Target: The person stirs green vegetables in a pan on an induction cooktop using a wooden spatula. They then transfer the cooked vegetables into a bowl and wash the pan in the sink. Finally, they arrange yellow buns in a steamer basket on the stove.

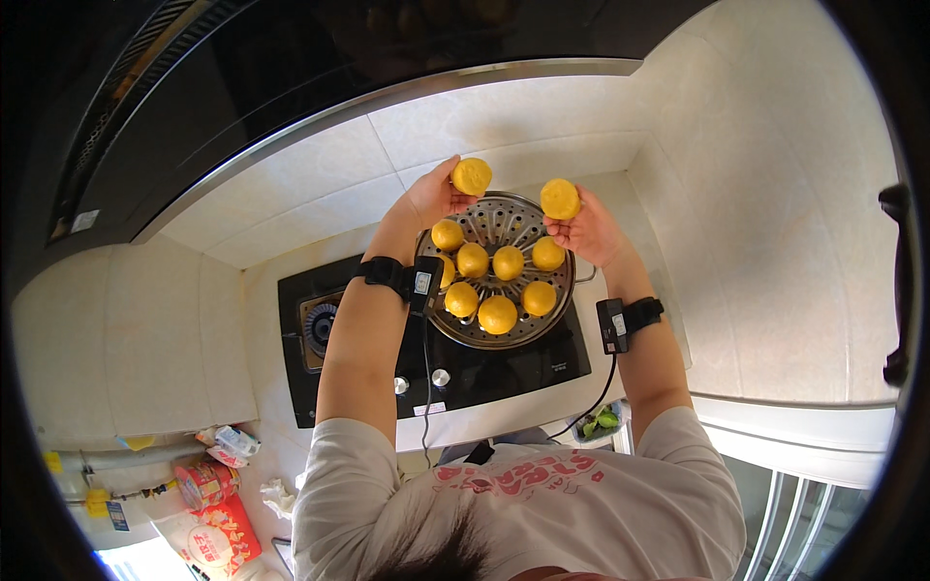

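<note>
A round yellow bun (471, 177) is gripped by my left hand (436, 194) above the far left rim of a steel steamer tray (495, 222). My right hand (590, 229) holds another yellow bun (560, 199) above the tray's far right rim. Several more yellow buns (508, 263) rest on the perforated tray, mostly across its middle and near half. One of them, at the tray's left, is partly hidden by the device strapped to my left forearm. The tray sits over the right part of a black gas stove (494, 385).
A second burner (320, 328) shows left of my left arm, with control knobs (440, 377) along the stove's near edge. A range hood (407, 94) hangs overhead. Cables run from both forearm devices. Red packages (232, 530) lie at the lower left.
</note>
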Demonstrator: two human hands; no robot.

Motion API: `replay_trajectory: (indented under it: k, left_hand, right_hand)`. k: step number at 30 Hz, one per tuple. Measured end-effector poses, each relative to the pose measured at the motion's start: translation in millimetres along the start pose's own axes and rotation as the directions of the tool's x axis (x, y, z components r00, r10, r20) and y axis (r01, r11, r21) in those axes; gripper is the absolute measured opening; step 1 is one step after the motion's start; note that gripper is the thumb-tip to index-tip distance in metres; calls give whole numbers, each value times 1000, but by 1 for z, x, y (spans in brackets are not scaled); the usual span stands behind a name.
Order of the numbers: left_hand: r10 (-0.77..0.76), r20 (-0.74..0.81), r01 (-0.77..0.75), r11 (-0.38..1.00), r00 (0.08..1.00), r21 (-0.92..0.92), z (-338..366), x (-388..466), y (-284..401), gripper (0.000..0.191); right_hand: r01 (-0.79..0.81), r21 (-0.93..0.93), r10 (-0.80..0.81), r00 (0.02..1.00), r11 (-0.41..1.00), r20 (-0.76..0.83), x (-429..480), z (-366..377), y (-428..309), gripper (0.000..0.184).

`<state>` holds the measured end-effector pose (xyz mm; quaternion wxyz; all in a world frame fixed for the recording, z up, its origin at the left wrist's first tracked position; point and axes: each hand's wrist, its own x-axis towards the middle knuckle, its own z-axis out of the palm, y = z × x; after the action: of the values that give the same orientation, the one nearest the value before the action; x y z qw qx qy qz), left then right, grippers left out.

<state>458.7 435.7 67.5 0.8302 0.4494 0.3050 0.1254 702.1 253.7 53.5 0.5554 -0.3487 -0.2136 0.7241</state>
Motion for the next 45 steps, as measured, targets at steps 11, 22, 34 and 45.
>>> replay_trajectory:
  k: [11,22,34,45]
  left_hand:
    - [430,-131,211,-144,893,967,42,11,-28,64]
    - [586,-197,262,-26,786,965,37,-19,-27,37]
    - [523,101,50,-267,847,962,52,-78,-74,63]
    - [297,34,131,-518,954,845,61,-56,-79,57]
  right_hand:
    - [-286,-937,-487,859,-200,-158,50,34,35,52]
    - [61,-938,-392,897,-342,201,11,55,45,50]
    - [85,-675,-183,931,-733,315,9,77,72,50]
    - [-19,-121,26,998,992,59,-41,52,14,48]
